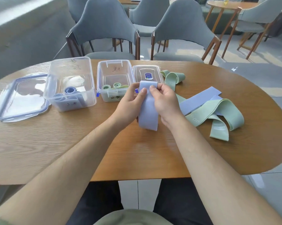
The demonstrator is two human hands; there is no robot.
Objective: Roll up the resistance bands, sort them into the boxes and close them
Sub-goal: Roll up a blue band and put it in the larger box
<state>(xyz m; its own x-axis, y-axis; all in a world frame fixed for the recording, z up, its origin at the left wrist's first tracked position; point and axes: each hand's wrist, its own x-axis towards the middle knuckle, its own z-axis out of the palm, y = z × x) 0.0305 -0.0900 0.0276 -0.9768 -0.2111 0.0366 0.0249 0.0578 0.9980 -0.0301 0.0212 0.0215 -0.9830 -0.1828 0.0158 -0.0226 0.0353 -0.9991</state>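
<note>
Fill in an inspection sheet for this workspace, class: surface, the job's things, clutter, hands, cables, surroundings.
Surface: wooden table, rounded at the right end.
Job's things: large box open with blue rolls inside, large lid lying to its left; small box open with green rolls inside, small lid lying to its right; loose green bands and loose blue band on the table at right.
Clutter: nothing seen.
Hands: left hand and right hand both pinch the top of the held band, which hangs between them.
Cables: nothing seen.
Surroundings: grey chairs beyond the table.
</note>
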